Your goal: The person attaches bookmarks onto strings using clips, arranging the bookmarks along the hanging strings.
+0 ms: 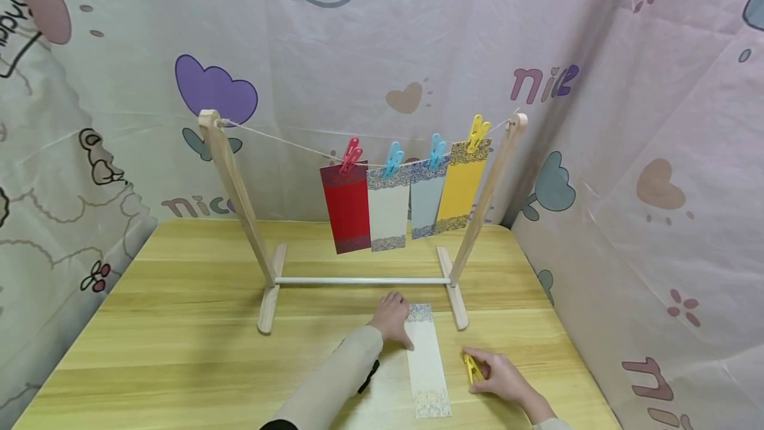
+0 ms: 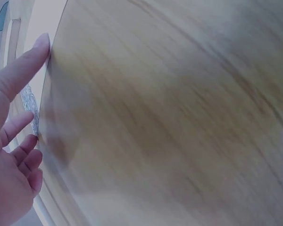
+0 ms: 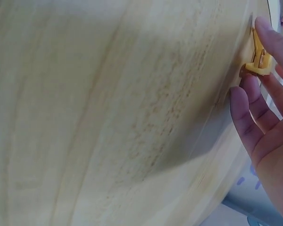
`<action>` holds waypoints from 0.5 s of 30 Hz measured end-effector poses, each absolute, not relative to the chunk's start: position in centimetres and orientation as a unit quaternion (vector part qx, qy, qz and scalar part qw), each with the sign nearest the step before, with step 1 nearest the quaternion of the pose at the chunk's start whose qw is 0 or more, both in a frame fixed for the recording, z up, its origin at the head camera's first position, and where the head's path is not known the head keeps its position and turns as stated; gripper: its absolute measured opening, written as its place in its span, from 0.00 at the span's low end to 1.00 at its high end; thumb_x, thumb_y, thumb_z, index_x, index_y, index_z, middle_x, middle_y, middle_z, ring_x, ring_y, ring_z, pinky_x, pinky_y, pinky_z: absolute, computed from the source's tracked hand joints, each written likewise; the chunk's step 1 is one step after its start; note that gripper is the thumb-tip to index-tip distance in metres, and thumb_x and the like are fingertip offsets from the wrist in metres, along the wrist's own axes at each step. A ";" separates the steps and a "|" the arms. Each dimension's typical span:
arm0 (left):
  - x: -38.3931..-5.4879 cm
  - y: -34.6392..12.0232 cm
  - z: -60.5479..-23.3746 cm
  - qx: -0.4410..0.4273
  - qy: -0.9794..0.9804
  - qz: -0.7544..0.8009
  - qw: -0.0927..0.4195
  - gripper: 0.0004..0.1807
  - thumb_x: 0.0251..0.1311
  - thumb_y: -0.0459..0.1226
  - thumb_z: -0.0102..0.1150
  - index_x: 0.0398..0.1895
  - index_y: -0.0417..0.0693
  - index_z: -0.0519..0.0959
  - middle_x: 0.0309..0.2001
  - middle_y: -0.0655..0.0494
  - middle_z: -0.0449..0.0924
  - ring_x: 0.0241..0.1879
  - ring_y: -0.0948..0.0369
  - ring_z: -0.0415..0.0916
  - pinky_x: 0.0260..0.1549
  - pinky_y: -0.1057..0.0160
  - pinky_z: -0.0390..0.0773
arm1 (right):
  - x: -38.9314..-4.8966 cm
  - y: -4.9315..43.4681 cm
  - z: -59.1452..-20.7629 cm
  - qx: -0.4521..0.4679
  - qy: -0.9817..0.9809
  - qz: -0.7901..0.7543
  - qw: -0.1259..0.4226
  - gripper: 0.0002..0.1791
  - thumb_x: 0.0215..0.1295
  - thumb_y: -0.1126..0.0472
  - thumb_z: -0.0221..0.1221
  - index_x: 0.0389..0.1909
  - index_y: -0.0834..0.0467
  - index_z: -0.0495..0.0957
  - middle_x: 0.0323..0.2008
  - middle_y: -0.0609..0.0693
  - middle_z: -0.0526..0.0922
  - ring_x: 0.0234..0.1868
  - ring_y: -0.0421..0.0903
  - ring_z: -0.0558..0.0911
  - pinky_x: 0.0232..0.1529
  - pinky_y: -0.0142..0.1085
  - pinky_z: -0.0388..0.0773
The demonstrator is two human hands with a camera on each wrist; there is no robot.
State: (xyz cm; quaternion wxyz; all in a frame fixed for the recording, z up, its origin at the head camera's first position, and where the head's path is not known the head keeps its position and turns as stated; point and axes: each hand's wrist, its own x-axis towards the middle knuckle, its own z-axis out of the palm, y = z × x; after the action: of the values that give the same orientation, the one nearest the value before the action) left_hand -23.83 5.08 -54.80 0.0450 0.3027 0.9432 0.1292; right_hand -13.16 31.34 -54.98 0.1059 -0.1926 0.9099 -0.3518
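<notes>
A white card (image 1: 426,360) with lace-like patterned bands at both ends lies on the table. My left hand (image 1: 392,318) is at its left long side, near the far end. In the left wrist view the thumb stretches straight to the edge of the card (image 2: 43,19), and the other fingers are loosely bent by the patterned band. To the right of the card, my right hand (image 1: 500,377) pinches a yellow clothespin (image 1: 473,369) between thumb and fingers. The right wrist view shows the clothespin (image 3: 260,59) low over the tabletop.
Behind the hands stands a wooden frame (image 1: 239,198) with a string between its posts and a white bar (image 1: 361,280) below. From the string hang a red card (image 1: 347,208), a white card (image 1: 388,211), a pale blue card (image 1: 426,201) and a yellow card (image 1: 462,181), held by clothespins.
</notes>
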 end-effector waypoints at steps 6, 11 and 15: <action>-23.6 4.6 -55.1 0.293 0.940 0.162 0.061 0.48 0.19 0.60 0.72 0.51 0.48 0.70 0.44 0.53 0.65 0.46 0.56 0.61 0.49 0.58 0.63 | -13.3 31.2 -55.3 -0.206 0.916 -0.334 0.082 0.39 0.39 0.54 0.70 0.54 0.67 0.69 0.37 0.54 0.76 0.31 0.39 0.71 0.30 0.30 0.72; -23.8 4.7 -55.7 0.293 0.944 0.145 0.034 0.53 0.13 0.62 0.70 0.50 0.43 0.69 0.41 0.52 0.66 0.44 0.57 0.61 0.47 0.60 0.65 | -13.2 31.0 -55.4 -0.205 0.927 -0.307 0.061 0.37 0.39 0.57 0.70 0.53 0.65 0.70 0.50 0.58 0.74 0.47 0.51 0.73 0.47 0.41 0.72; -24.0 4.7 -56.1 0.289 0.947 0.136 0.018 0.54 0.11 0.64 0.69 0.47 0.39 0.70 0.38 0.53 0.65 0.41 0.58 0.61 0.44 0.62 0.66 | -13.3 30.8 -55.3 -0.203 0.928 -0.307 0.059 0.36 0.39 0.60 0.69 0.53 0.65 0.71 0.50 0.57 0.73 0.48 0.55 0.73 0.49 0.44 0.70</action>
State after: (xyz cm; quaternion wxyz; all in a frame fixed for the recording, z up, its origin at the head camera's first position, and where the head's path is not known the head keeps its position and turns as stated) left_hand -23.96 4.67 -56.12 0.0181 0.2892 0.9474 0.1362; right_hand -13.26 30.85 -55.33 0.0587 -0.2026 0.9280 -0.3070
